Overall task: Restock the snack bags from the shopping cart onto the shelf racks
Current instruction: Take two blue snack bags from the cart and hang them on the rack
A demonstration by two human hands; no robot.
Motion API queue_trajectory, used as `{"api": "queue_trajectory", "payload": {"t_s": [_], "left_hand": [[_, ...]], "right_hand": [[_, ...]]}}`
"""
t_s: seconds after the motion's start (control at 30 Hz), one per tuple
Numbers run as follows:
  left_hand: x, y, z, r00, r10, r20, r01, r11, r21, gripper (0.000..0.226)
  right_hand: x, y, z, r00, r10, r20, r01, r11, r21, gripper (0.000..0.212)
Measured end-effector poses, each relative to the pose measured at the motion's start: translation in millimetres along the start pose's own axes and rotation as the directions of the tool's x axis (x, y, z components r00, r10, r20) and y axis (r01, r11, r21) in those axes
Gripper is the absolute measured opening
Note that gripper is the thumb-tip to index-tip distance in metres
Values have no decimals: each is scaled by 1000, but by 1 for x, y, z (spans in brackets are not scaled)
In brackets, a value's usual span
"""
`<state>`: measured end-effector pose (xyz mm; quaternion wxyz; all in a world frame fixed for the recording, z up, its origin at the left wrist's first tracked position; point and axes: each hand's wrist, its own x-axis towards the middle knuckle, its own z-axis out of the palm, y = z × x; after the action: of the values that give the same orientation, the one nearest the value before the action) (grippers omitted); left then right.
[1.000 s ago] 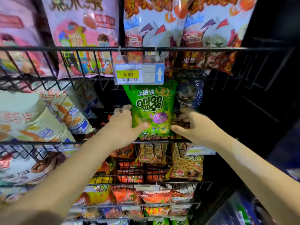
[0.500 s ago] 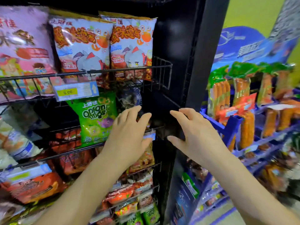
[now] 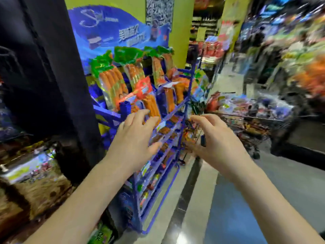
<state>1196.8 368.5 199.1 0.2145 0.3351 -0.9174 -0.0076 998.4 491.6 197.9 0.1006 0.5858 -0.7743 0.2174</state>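
Note:
Both of my hands hang in the air in front of me and hold nothing. My left hand (image 3: 135, 138) has its fingers loosely spread, in front of a blue display rack (image 3: 177, 110). My right hand (image 3: 218, 140) is beside it with relaxed, slightly bent fingers. Beyond my right hand stands the wire shopping cart (image 3: 263, 120), piled with blurred snack bags (image 3: 233, 104). The black shelf unit (image 3: 44, 67) with the snack racks is at the left edge; only blurred bags (image 3: 26, 166) show at its lower part.
The blue rack carries hanging packs of orange sausage sticks (image 3: 112, 83) and small snacks lower down. A yellow-green pillar (image 3: 179, 32) rises behind it. The aisle floor (image 3: 219, 199) runs ahead. Blurred shelves (image 3: 299, 59) stand at the far right.
My view has swung right, away from the black rack with the green onion rings bag, toward the blue rack and the cart. Both hands let go of the bag and now hang empty.

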Motion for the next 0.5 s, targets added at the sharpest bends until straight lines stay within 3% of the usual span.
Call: {"api": "queue_trajectory", "payload": {"t_s": [0.2, 0.5], "left_hand": [[79, 88, 59, 987, 149, 57, -147, 988, -46, 74], [201, 235, 146, 958, 270, 100, -254, 956, -146, 73]], "right_hand": [[-16, 118, -24, 980, 191, -52, -192, 981, -15, 69], [-20, 307, -61, 922, 382, -66, -383, 924, 4, 68]]}}
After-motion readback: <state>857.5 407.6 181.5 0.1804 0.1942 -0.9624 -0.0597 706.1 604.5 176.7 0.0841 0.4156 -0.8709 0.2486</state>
